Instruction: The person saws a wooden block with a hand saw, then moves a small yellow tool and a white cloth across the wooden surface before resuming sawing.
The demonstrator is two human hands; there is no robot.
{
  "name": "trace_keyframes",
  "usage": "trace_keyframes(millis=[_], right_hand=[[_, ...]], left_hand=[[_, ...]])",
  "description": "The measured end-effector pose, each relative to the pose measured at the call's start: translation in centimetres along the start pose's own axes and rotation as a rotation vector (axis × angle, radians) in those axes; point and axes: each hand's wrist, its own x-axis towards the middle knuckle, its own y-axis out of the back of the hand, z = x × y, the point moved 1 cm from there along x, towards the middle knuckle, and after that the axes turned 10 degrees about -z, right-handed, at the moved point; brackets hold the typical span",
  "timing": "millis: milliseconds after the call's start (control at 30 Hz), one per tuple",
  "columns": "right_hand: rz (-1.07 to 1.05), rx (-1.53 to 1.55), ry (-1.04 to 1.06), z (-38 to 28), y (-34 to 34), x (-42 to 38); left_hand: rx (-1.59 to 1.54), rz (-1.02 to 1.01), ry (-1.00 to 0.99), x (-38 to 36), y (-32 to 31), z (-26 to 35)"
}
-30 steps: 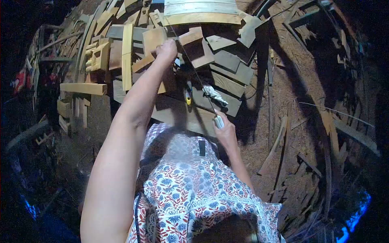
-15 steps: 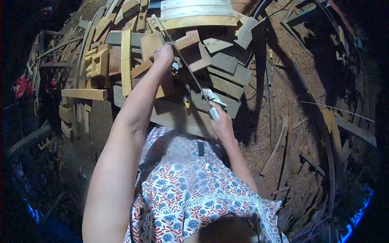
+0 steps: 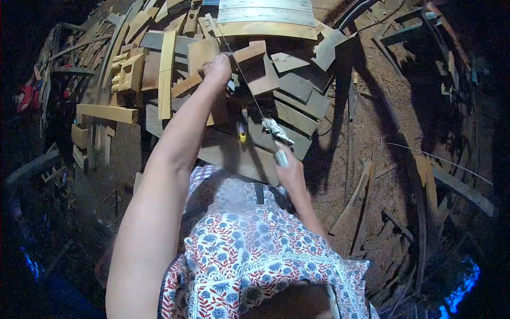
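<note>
My right hand (image 3: 290, 169) is closed around the pale handle (image 3: 281, 157) of a long, thin-bladed saw (image 3: 241, 76), seen nearly edge-on. Its blade slants up and left past my other hand. My left hand (image 3: 218, 69) reaches forward with its fingers curled at the near edge of a wooden block (image 3: 203, 55); the fingertips are partly hidden. Between my hands, a yellow-ended tool (image 3: 243, 132) lies on the boards. A crumpled whitish wrapper or cloth (image 3: 278, 131) is just ahead of my right hand, beside the blade.
Wooden offcuts (image 3: 295, 87) crowd the work surface (image 3: 241, 158). A stack of pale planks (image 3: 265, 15) stands at the far side. A notched wood piece (image 3: 127, 74) and a loose batten (image 3: 107, 113) lie left. Sticks (image 3: 351, 196) litter the dusty ground on the right.
My right hand has shifted slightly down with the saw handle. My left hand stays at the block. The view has tilted a little.
</note>
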Motion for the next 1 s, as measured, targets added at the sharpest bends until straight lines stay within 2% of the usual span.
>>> trace_keyframes(millis=[100,167,333,400,433,500,600,733,800,900,1000], right_hand=[[0.048,-0.032,0.045,0.9,0.9,-4.1],[-0.035,0.003,-0.083,0.8,1.1,-5.3],[-0.054,-0.03,-0.024,-1.4,0.4,1.9],[0.058,-0.088,0.113,-0.7,-0.3,3.0],[0.052,-0.092,0.113,-0.5,0.0,2.0],[-0.004,0.008,-0.022,0.7,0.8,-1.8],[-0.018,-0.007,-0.032,0.8,1.1,-5.0],[-0.041,0.015,-0.079,-1.0,0.5,0.8],[-0.033,-0.083,0.008,-2.0,-0.1,4.7],[-0.019,-0.061,0.029,-1.8,0.6,2.6],[-0.041,-0.024,-0.022,0.2,1.7,-3.5]], left_hand=[[-0.025,0.015,-0.001,0.0,-0.3,0.0],[-0.048,0.018,-0.013,-0.6,-0.8,0.0],[-0.069,0.024,0.042,0.3,-1.0,-0.4],[-0.049,0.029,0.029,2.2,-1.5,-1.0],[-0.037,0.011,0.02,2.8,-2.4,-1.4],[-0.032,0.026,0.004,3.3,-2.9,-1.7],[-0.059,0.008,-0.037,1.1,-1.5,-0.9],[-0.105,-0.012,0.011,0.3,-1.1,-0.3],[-0.117,-0.003,0.006,0.5,-1.3,-0.5],[-0.08,-0.02,0.065,1.5,-1.0,-0.5],[-0.067,-0.013,0.043,1.9,-1.3,-0.7]])
